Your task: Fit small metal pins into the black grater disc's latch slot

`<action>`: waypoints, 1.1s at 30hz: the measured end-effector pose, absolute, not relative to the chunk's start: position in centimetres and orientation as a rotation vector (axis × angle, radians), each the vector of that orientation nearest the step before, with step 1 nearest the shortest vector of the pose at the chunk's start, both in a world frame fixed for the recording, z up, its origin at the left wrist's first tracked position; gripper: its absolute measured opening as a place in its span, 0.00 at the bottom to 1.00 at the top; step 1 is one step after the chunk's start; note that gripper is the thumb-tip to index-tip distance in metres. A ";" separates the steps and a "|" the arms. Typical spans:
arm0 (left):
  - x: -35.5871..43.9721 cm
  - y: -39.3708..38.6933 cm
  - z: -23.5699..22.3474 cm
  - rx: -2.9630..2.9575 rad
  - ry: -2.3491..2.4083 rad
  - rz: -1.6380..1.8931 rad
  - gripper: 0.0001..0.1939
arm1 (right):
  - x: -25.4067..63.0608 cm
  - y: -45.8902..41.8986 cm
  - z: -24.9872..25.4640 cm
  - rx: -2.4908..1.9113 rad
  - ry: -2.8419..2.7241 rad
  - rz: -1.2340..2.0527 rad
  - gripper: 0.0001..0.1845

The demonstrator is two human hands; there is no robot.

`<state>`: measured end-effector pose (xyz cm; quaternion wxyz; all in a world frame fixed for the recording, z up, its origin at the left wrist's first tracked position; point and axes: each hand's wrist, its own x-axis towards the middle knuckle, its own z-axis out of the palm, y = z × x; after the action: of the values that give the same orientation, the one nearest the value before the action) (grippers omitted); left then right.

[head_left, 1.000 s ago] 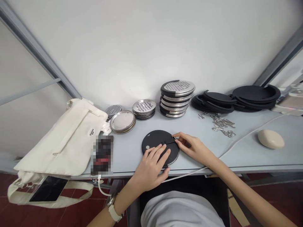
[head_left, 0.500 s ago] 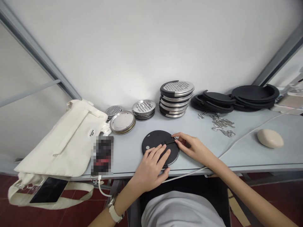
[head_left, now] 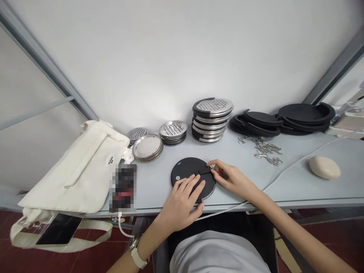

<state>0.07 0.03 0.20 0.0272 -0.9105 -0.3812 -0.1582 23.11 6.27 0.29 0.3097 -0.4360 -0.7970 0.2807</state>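
A black round disc (head_left: pixel 184 167) with a silvery lower rim lies near the front edge of the table. Spread across its top are the fingers of my left hand (head_left: pixel 183 203), with the thumb by its near edge. My right hand (head_left: pixel 231 180) comes in from the right. Its thumb and index finger pinch a small metal hook (head_left: pixel 209 167) at the disc's upper right edge, beside a dark strip. The fingertips hide most of that hook. Several loose metal hooks (head_left: pixel 267 148) lie in a heap farther back on the right.
Along the wall stand round grater plates (head_left: pixel 173 129), plain metal discs (head_left: pixel 147 146), a tall stack of black-and-metal graters (head_left: pixel 213 121) and black rings and trays (head_left: pixel 304 113). A cream bag (head_left: pixel 79 170), a phone (head_left: pixel 123 187), a white cable (head_left: pixel 290 167) and a pale rounded object (head_left: pixel 324 167) flank them.
Both hands keep nearly the same place on the disc and the hook. Only a slight shift of the whole view shows.
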 end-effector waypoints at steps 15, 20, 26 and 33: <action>0.0 0.0 0.2 -2.833 -1.196 -0.479 0.28 | 23.1 6.3 0.1 -1.146 -2.084 0.760 0.14; 0.1 0.0 0.1 -2.829 -1.185 -0.499 0.28 | 23.3 6.3 0.1 -1.143 -2.097 0.754 0.12; 0.1 0.0 0.2 -2.826 -1.189 -0.517 0.27 | 23.3 6.3 0.2 -1.143 -2.110 0.728 0.13; 0.1 0.0 0.2 -2.832 -1.196 -0.500 0.28 | 23.2 6.3 0.2 -1.142 -2.113 0.699 0.12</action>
<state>0.11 -0.04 0.25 0.0136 -0.9092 -0.3839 -0.1606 23.20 6.26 0.22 0.3145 -0.4333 -0.8018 0.2653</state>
